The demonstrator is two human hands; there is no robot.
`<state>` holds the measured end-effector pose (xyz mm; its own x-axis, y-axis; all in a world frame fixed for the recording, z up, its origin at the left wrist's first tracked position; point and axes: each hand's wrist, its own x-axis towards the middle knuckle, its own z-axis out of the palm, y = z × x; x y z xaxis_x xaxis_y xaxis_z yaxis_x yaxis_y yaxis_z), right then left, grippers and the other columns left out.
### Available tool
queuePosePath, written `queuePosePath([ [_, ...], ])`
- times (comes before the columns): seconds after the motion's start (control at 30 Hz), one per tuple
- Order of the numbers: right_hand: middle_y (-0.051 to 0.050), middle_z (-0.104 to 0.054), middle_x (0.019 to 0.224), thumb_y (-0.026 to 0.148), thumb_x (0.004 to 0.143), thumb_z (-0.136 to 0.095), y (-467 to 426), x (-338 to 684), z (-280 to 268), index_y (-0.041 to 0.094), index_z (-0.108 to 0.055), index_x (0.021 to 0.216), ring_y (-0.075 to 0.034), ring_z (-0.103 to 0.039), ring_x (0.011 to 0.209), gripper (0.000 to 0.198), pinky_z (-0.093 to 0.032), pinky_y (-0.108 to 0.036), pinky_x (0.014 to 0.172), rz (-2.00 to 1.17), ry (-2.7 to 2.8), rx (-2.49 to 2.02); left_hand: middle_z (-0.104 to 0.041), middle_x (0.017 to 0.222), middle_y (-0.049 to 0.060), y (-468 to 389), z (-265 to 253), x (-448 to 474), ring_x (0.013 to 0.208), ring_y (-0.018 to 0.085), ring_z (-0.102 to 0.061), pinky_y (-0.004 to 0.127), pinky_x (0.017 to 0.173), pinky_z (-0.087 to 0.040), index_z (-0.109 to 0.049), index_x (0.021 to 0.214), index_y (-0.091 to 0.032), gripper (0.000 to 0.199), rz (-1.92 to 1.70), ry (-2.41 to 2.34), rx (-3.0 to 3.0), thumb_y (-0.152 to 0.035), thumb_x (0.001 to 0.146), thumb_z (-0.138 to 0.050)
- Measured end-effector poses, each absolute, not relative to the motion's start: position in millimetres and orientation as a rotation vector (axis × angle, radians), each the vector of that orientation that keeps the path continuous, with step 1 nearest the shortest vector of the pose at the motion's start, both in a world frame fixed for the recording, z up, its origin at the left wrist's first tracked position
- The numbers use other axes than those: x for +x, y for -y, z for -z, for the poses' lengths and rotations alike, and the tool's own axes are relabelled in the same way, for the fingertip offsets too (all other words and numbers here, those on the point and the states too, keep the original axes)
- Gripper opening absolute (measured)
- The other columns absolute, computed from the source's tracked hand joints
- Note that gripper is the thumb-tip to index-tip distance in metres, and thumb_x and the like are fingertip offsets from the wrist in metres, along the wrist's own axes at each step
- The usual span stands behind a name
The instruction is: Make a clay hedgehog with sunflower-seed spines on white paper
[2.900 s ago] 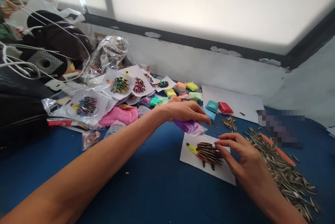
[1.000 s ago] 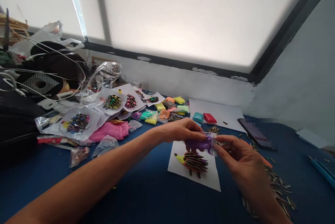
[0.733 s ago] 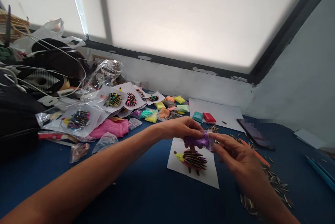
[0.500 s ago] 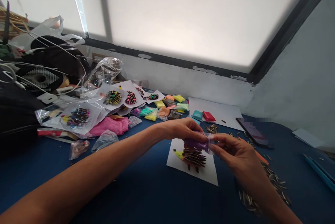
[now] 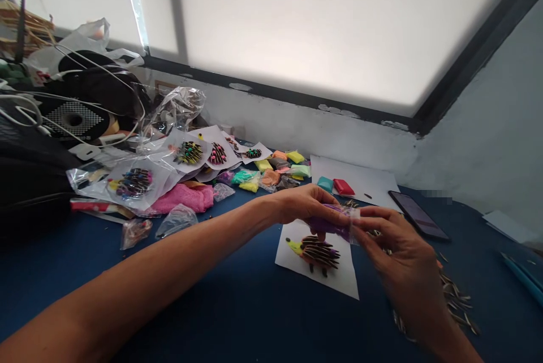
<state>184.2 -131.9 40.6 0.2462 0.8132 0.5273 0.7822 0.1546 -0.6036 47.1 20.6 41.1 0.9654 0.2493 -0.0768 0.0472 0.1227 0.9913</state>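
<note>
Between my two hands is a small clear plastic packet of purple clay (image 5: pixel 328 226). My left hand (image 5: pixel 311 206) grips its filled part, fingers wrapped around it. My right hand (image 5: pixel 392 244) pinches the packet's clear end between thumb and fingers. Just below lies a white paper card (image 5: pixel 292 261) bearing a hedgehog figure (image 5: pixel 320 251) with a yellow head, dark spines that look like sunflower seeds and a few purple bits. Loose striped seeds (image 5: pixel 458 298) lie by my right wrist, partly hidden by it.
Behind my hands are several coloured clay packets (image 5: pixel 269 177) and a white sheet (image 5: pixel 373 182) with teal and red packets. A phone (image 5: pixel 418 216) lies to the right. Leftward sit finished hedgehog cards (image 5: pixel 189 154), a pink cloth (image 5: pixel 186 198), plastic bags and a black bag (image 5: pixel 29 176).
The view has shifted slightly, so the table things appear a little further right. Both hands still hold the purple packet, whose clear end now shows more plainly between my right fingers.
</note>
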Motion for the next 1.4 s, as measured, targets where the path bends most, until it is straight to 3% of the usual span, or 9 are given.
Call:
queuePosePath([
  [0.13, -0.008, -0.058, 0.11, 0.039, 0.088, -0.058, 133, 180, -40, 0.021, -0.068, 0.087, -0.012, -0.057, 0.062, 0.021, -0.051, -0.032, 0.055, 0.095, 1.57, -1.688, -0.065, 0.073, 0.0, -20, -40, 50, 0.064, 0.008, -0.061, 0.021, 0.06, -0.047, -0.067, 0.08, -0.013, 0.019, -0.206, -0.266, 1.447, -0.025, 0.07, -0.078],
  [0.3, -0.008, -0.058, 0.107, 0.037, 0.084, -0.06, 133, 175, -43, 0.021, -0.065, 0.079, -0.011, -0.055, 0.06, 0.017, -0.05, -0.032, 0.056, 0.163, 1.6, -1.665, -0.065, 0.067, 0.0, -18, -42, 52, 0.058, 0.008, -0.061, 0.02, 0.056, -0.045, -0.066, 0.076, -0.013, 0.012, -0.225, -0.328, 1.447, -0.018, 0.069, -0.074],
  [0.5, -0.008, -0.06, 0.124, 0.046, 0.077, -0.068, 136, 180, -58, 0.023, -0.065, 0.07, -0.021, -0.062, 0.092, 0.024, -0.055, -0.032, 0.071, -0.467, 1.295, -1.561, -0.068, 0.072, 0.003, -34, -49, 44, 0.061, 0.012, -0.065, 0.029, 0.065, -0.052, -0.065, 0.087, -0.012, 0.025, -0.312, -0.452, 1.416, -0.015, 0.066, -0.077],
  [0.63, -0.009, -0.061, 0.13, 0.046, 0.075, -0.072, 134, 183, -59, 0.024, -0.07, 0.082, -0.014, -0.06, 0.068, 0.023, -0.056, -0.033, 0.063, -0.755, 1.1, -1.448, -0.067, 0.078, 0.005, -49, -45, 35, 0.063, 0.012, -0.065, 0.029, 0.063, -0.051, -0.063, 0.091, -0.011, 0.029, -0.288, -0.428, 1.454, -0.025, 0.07, -0.077],
  [0.87, -0.008, -0.072, 0.097, 0.041, 0.077, -0.07, 132, 185, -54, 0.024, -0.073, 0.092, -0.018, -0.065, 0.074, 0.023, -0.056, -0.029, 0.061, -0.889, 0.985, -1.411, -0.066, 0.08, 0.005, -73, -20, 27, 0.063, 0.012, -0.06, 0.027, 0.06, -0.047, -0.065, 0.098, -0.011, 0.03, -0.452, -0.772, 1.9, -0.035, 0.079, -0.065],
  [1.17, -0.003, -0.07, 0.082, 0.047, 0.071, -0.077, 132, 180, -55, 0.025, -0.075, 0.085, -0.013, -0.063, 0.067, 0.026, -0.054, -0.024, 0.06, -0.887, 0.962, -1.413, -0.066, 0.095, 0.014, -68, -23, 22, 0.107, 0.031, -0.053, 0.042, 0.096, -0.036, -0.069, 0.077, -0.011, 0.011, -0.589, -0.985, 2.451, -0.011, 0.066, -0.066],
  [1.23, -0.002, -0.069, 0.079, 0.047, 0.067, -0.08, 131, 179, -55, 0.024, -0.074, 0.082, -0.013, -0.061, 0.065, 0.028, -0.053, -0.023, 0.059, -0.838, 0.971, -1.45, -0.066, 0.099, 0.016, -56, -34, 27, 0.11, 0.032, -0.051, 0.045, 0.097, -0.036, -0.069, 0.08, -0.011, 0.011, -0.691, -0.933, 2.613, -0.011, 0.073, -0.062],
  [1.33, -0.001, -0.066, 0.071, 0.05, 0.068, -0.079, 130, 179, -54, 0.023, -0.073, 0.082, -0.012, -0.058, 0.062, 0.031, -0.049, -0.022, 0.056, -0.704, 1.032, -1.516, -0.069, 0.09, 0.013, -31, -50, 37, 0.089, 0.022, -0.061, 0.037, 0.085, -0.046, -0.07, 0.087, -0.011, 0.021, -0.681, -0.668, 2.326, -0.022, 0.087, -0.053],
  [1.4, 0.0, -0.062, 0.065, 0.053, 0.072, -0.073, 131, 177, -54, 0.023, -0.072, 0.083, -0.012, -0.053, 0.058, 0.032, -0.046, -0.022, 0.052, -0.587, 1.106, -1.571, -0.07, 0.095, 0.011, -14, -58, 43, 0.075, 0.015, -0.064, 0.031, 0.073, -0.051, -0.069, 0.099, -0.011, 0.031, -0.376, -0.363, 1.936, -0.034, 0.094, -0.049],
])
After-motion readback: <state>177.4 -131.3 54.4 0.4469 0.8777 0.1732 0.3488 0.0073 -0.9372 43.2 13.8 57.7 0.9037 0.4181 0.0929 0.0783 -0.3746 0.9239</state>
